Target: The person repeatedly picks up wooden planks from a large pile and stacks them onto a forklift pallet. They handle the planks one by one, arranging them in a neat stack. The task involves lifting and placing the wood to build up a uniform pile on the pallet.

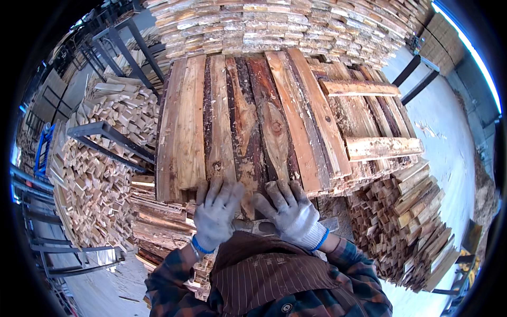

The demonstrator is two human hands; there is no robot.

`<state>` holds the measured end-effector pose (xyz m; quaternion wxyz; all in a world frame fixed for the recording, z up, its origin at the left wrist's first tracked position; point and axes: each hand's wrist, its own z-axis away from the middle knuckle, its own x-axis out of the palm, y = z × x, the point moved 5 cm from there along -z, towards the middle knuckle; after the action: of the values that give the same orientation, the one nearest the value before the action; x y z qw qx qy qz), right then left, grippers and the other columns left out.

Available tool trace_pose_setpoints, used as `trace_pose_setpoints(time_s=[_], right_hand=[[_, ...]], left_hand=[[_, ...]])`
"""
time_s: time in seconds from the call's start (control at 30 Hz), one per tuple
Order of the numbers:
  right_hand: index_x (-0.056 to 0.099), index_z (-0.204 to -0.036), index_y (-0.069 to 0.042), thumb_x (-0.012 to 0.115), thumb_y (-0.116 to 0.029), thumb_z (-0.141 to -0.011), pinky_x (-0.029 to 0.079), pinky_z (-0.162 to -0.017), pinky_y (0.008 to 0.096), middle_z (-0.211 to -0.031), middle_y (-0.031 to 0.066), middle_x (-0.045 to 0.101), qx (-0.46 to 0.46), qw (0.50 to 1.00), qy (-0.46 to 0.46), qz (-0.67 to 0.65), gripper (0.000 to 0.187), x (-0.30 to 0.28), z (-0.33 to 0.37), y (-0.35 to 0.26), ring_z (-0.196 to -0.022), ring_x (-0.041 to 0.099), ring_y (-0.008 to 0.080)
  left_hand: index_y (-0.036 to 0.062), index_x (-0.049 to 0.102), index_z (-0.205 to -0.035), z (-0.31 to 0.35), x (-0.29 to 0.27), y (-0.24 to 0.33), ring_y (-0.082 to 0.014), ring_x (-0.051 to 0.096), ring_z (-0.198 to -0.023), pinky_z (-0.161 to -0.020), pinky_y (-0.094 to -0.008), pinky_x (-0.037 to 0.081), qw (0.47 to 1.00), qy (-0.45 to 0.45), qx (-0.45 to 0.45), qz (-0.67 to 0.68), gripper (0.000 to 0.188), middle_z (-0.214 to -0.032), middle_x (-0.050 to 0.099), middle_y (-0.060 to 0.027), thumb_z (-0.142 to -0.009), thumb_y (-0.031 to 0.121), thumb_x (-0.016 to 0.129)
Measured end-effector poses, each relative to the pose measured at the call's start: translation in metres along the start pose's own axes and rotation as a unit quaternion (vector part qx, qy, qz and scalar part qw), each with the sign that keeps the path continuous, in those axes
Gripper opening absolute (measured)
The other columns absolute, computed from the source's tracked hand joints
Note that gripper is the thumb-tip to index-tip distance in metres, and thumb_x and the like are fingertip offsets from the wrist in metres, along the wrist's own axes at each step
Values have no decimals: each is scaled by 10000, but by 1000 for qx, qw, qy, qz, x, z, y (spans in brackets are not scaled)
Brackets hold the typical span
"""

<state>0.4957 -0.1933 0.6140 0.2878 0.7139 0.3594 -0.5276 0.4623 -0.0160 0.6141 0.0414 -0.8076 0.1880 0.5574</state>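
Left hand spread at the near ends of the boards, right hand close beside it, fanned wide at the same edge, boards lying side by side ahead of both hands, offcuts heaped out to their left

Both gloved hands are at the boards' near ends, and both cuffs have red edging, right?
No: the head view shows blue cuff edging, not red. The left hand and right hand are at near ends of boards.
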Motion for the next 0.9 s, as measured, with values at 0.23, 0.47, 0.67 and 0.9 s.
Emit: trace_pose_setpoints(time_s=[0.23, 0.47, 0.67, 0.9], right_hand=[[548, -1275, -93, 680, -366, -712, 373, -1021, 523, -1234, 215, 546, -20, 997, 78, 2, 639, -10, -43, 32, -1185, 502, 390], [432, -1394, -134, 629, -446, -819, 273, -1123, 492, -1411, 206, 423, -35, 992, -49, -111, 684, -25, -24, 40, -1283, 440, 351], [524, -1324, -104, 540, -700, -751, 410, -1050, 443, -1325, 176, 523, 95, 986, 125, -60, 827, -57, 25, 141, -1221, 501, 367], [630, -1200, -66, 338, -679, -898, 394, -989, 510, -1239, 231, 554, 31, 993, 65, -93, 744, -24, 25, 122, -1163, 492, 460]], left_hand=[[25, 564, -1250, -25, 16, -9, -385, 510, -1162, -1042, -528, 337, 998, 57, 32, -22, 809, -1167, 585, -185, -727, 641, 593], [91, 551, -1285, -18, -16, -23, -351, 584, -1067, -896, -450, 485, 991, 115, -48, 37, 678, -1192, 576, -200, -800, 563, 593], [61, 577, -1230, -17, -60, -105, -302, 661, -767, -578, -378, 568, 916, 340, -201, -75, 530, -1127, 613, -190, -849, 423, 649], [60, 626, -1057, -52, 5, -75, -314, 565, -903, -822, -452, 461, 914, 163, -309, -206, 419, -1047, 607, -130, -862, 422, 549]])
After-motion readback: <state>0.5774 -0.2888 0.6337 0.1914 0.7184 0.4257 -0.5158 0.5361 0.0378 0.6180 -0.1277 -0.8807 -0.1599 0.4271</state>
